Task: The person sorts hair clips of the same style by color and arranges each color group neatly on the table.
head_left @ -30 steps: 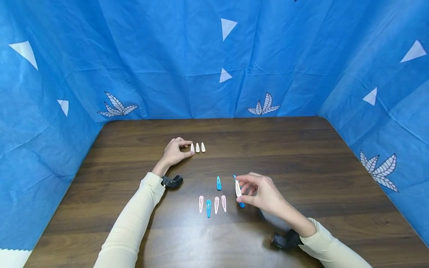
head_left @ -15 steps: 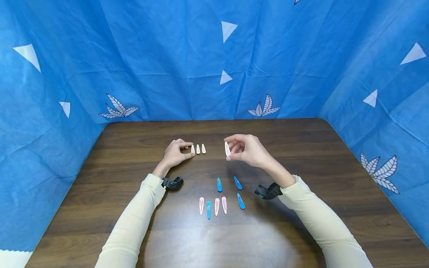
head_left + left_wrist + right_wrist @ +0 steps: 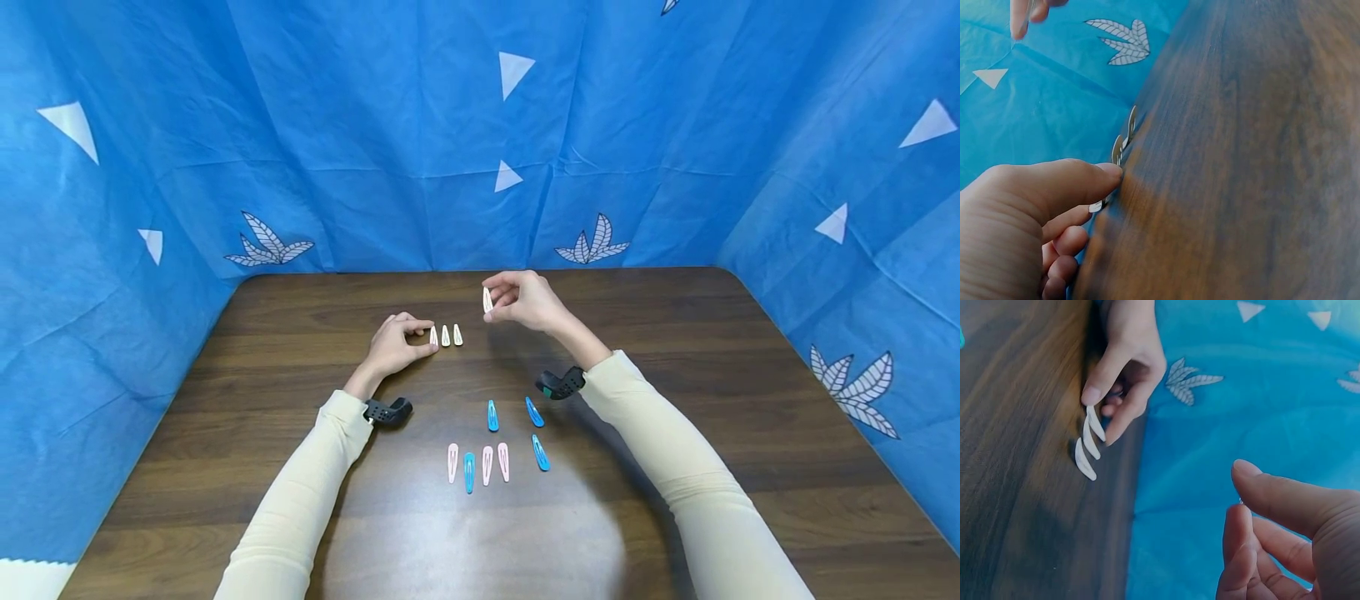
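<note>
In the head view my left hand (image 3: 393,346) rests on the table and pinches the leftmost white snap hair clip (image 3: 433,336) end to end between thumb and index finger. Two more white hair clips, a middle one (image 3: 446,336) and a right one (image 3: 458,335), lie beside it in a short row. My right hand (image 3: 531,302) is raised to the right of this row, pinching another white hair clip (image 3: 487,300) by its ends. In the right wrist view my right thumb (image 3: 1291,500) and fingers hide nearly all of that clip.
Blue hair clips (image 3: 492,416) and pink hair clips (image 3: 487,466) lie scattered nearer the front of the brown wooden table (image 3: 247,433). A blue cloth (image 3: 420,133) with white triangles and leaves hangs behind the table and along its sides.
My right hand has carried its white hair clip from above the blue clips away toward the back and left, near the white row. The left hand keeps its place.
</note>
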### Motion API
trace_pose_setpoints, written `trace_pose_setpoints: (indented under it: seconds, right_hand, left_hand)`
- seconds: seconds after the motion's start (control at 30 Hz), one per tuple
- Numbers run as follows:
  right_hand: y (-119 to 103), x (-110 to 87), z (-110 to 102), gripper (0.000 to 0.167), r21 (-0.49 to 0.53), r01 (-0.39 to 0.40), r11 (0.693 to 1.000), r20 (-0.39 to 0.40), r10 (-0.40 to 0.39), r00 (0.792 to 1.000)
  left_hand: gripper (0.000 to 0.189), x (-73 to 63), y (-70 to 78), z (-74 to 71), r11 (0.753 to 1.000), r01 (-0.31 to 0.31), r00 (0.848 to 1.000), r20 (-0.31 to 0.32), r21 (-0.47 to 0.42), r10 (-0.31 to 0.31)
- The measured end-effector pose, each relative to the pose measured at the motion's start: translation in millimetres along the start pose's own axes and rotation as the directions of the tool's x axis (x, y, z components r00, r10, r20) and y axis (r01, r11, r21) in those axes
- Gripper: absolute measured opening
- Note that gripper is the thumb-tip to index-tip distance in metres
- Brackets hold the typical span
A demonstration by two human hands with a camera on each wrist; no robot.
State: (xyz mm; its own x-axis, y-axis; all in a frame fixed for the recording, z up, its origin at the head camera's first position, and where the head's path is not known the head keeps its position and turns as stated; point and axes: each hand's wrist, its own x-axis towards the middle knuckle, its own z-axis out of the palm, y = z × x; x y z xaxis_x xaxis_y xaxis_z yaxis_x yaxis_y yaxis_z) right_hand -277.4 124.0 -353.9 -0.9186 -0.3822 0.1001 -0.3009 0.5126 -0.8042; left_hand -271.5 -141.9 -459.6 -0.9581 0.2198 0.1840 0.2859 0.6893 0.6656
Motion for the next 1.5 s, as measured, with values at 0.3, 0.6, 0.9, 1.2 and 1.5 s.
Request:
trace_pose_setpoints:
  seconds: [0.3, 0.6, 0.9, 1.2, 1.5]
  right_hand:
    - [14, 22.3, 16, 0.054, 0.027, -0.051, 0.998, 0.004, 0.051, 0.999]
    - [31, 33.1, 35, 0.052, -0.022, -0.111, 0.994, 0.039, 0.112, 0.993]
    - [46, 34.3, 48, 0.047, -0.104, -0.125, 0.987, 0.091, 0.135, 0.987]
    - [50, 33.6, 56, 0.048, -0.115, -0.126, 0.985, 0.146, 0.142, 0.979]
    - [51, 32.5, 58, 0.048, -0.111, -0.104, 0.988, 0.144, 0.12, 0.982]
  left_hand:
    - [0.047, 0.3, -0.5, 0.8, 1.0, 0.0, 1.0, -0.002, 0.016, 0.0]
    - [0.047, 0.5, -1.3, 0.8, 1.0, -0.007, 1.0, -0.009, 0.022, 0.008]
    - [0.046, 0.8, -2.2, 1.3, 1.0, -0.001, 1.0, -0.009, 0.015, 0.001]
    - [0.046, 0.2, -1.3, 1.7, 1.0, -0.011, 1.0, -0.011, 0.012, 0.011]
    - [0.046, 0.4, -1.6, 1.0, 1.0, -0.009, 1.0, -0.007, 0.01, 0.01]
